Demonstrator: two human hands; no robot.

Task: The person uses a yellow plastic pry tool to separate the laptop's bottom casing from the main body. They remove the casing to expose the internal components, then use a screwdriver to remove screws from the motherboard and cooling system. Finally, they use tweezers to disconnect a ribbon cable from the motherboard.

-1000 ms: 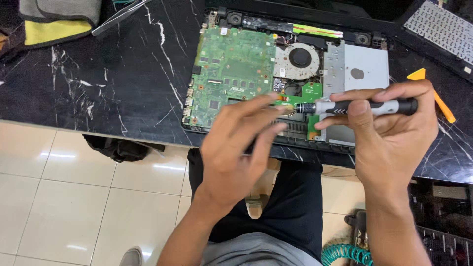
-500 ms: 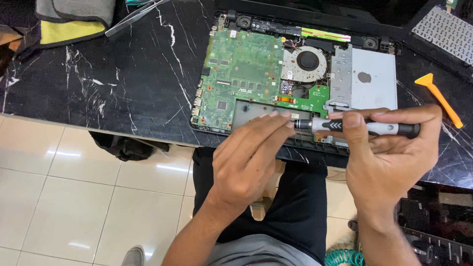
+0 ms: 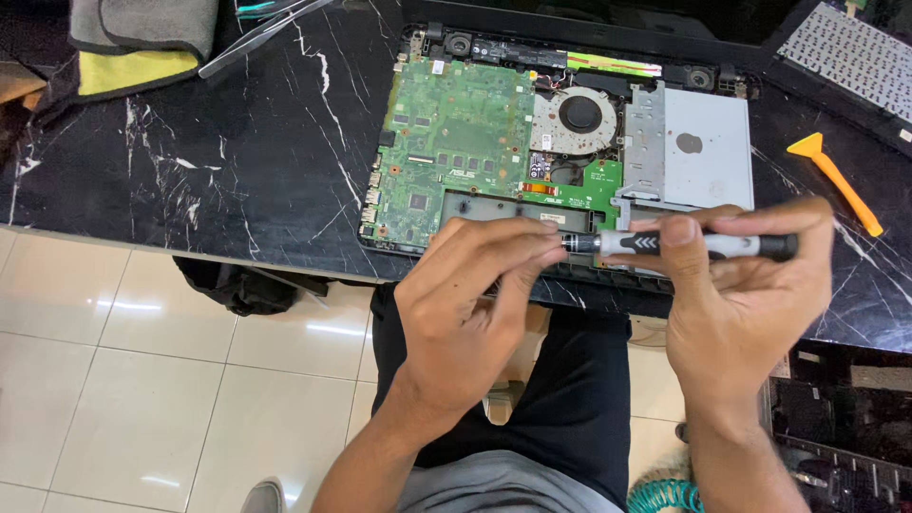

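Both hands hold a slim grey-and-black screwdriver [image 3: 698, 244] level above the laptop [image 3: 560, 152].

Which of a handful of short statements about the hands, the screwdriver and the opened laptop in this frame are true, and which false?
1. The right hand holds a screwdriver level, its tip pointing toward the left hand. True.
2. The left hand's fingertips are at the screwdriver's tip. True.
3. The laptop lies open with its green circuit board and round fan exposed. True.
4. The orange pry tool is in the left hand. False: it lies on the black marble table, to the right of the laptop, with no hand on it.
5. The screwdriver's tip is set into the fan. False: the tool is held in front of the laptop's near edge.
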